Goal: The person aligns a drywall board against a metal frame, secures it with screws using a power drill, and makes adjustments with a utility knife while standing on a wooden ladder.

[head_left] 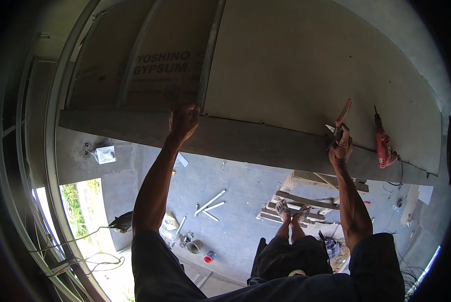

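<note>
My left hand (184, 121) is raised and closed at the grey ledge (235, 129), its curled fingers beside the lower end of a metal stud (209, 65). Whatever sits in its fingers is hidden. Farther right, my right hand (340, 145) grips a tool with an orange-brown handle (344, 111). A pale pointed metal piece (330, 128) sticks out to the left of that hand; the tool's exact kind does not show. Behind the ledge stands a plain board (285, 60), and printed gypsum board (104, 65) fills the space between studs at left.
A red power drill (383, 146) with a long bit lies on the ledge at right, its cord hanging down. My feet stand on wooden planks (306, 199) high over the floor. Below lie metal offcuts (210, 205), a bucket (194, 246) and a red pot (210, 257). Loose wires (99, 260) hang at left.
</note>
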`<control>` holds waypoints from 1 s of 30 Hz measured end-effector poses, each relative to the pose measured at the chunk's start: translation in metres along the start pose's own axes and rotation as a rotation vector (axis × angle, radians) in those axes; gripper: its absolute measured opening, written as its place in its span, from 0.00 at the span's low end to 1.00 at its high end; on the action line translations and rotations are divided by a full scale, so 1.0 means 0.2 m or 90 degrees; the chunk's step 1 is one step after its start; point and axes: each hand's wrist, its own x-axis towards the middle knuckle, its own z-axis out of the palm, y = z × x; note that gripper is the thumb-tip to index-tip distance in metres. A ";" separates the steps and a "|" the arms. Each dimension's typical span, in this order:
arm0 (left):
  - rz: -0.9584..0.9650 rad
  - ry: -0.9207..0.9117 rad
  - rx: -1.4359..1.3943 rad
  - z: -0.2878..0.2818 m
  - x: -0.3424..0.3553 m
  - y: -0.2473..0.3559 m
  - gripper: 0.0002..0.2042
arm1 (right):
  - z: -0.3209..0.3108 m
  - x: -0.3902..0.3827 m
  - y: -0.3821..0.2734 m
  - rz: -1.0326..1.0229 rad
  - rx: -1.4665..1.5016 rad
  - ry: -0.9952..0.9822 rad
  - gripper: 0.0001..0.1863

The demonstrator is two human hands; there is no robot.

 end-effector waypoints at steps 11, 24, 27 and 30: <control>-0.150 -0.210 -0.139 0.01 0.11 -0.06 0.17 | -0.03 0.04 -0.02 -0.049 -0.043 0.014 0.30; -0.050 0.045 -0.075 0.03 0.01 0.10 0.11 | -0.01 -0.01 0.03 -0.035 -0.010 0.023 0.28; -0.091 -0.020 -0.054 -0.04 0.08 0.16 0.10 | -0.04 -0.01 0.03 -0.022 0.011 0.021 0.27; -0.079 0.035 -0.086 -0.04 0.06 0.12 0.10 | -0.02 0.01 0.01 -0.048 -0.002 0.016 0.28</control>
